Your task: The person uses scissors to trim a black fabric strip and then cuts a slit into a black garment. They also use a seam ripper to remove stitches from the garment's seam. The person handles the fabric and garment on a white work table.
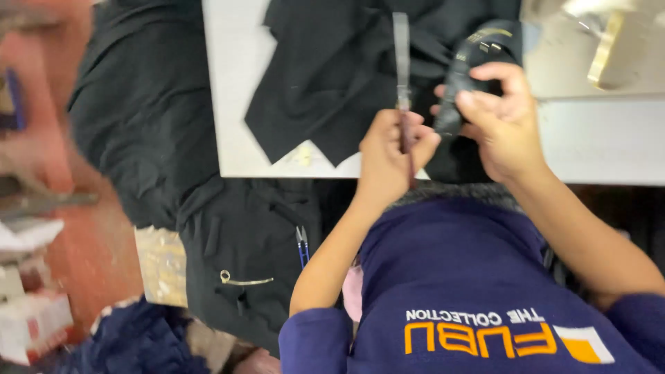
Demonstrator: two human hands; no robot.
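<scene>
Closest to me is my own navy top (478, 277), with orange and white print across the chest, filling the bottom of the view. Just to its left, a heap of black garments (242, 256) hangs below the tabletop edge; a small pair of blue-handled snips (302, 244) lies on it, and a thin gold-coloured clasp (244, 280) shows lower down on the same cloth.

Both my forearms reach up from the sleeves toward the edge of the white tabletop (235, 83). My left hand (388, 156) is curled shut around the lower end of a narrow dark strap (402, 62), fingers wrapped tight with the strap running up between thumb and forefinger and on over the cloth beyond. My right hand (502, 121) sits just beside it, almost touching, with fingers bent and closed onto a curved black band (460, 76) that arcs up and away from my fingertips; a line of pale stitching runs along its far part. Motion blur keeps me from telling exactly how the strap and band join.

Beyond my hands, a piece of black fabric (325, 76) lies spread on the tabletop, one pointed corner toward me. Farther right, a shiny grey surface with a pale metal part (609, 48) sits at the back, too blurred to make out.
</scene>
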